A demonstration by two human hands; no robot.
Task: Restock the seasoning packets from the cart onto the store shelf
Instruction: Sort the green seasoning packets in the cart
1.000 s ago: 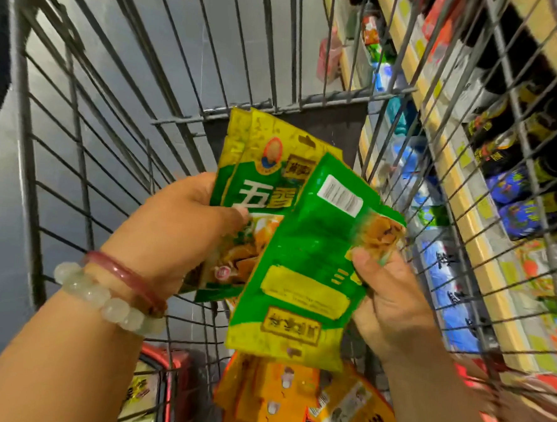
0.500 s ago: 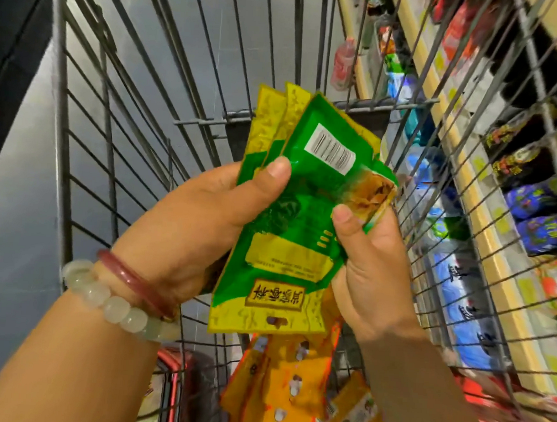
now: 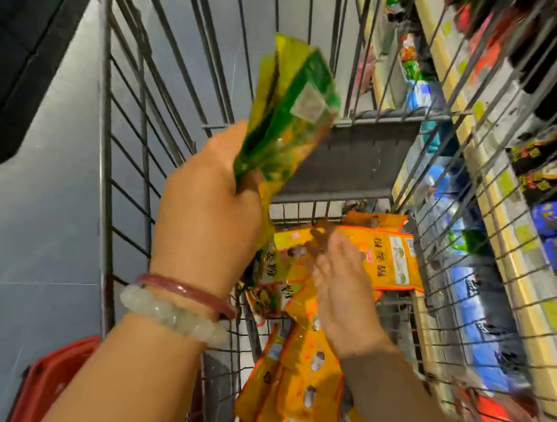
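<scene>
Fingers of the left hand (image 3: 210,203) curl around a fanned bunch of green-and-yellow packets (image 3: 288,113), long axis tilted up toward the cart's far end, blurred. Right hand (image 3: 339,280), fingers loosely spread, touches orange packets (image 3: 388,253) lying flat in the cart (image 3: 110,168)

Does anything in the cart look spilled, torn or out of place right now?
Nothing looks spilled or torn. The orange seasoning packets lie in a loose, overlapping heap in the wire cart. The left hand grips green-and-yellow packets; the right hand reaches into the heap.
</scene>
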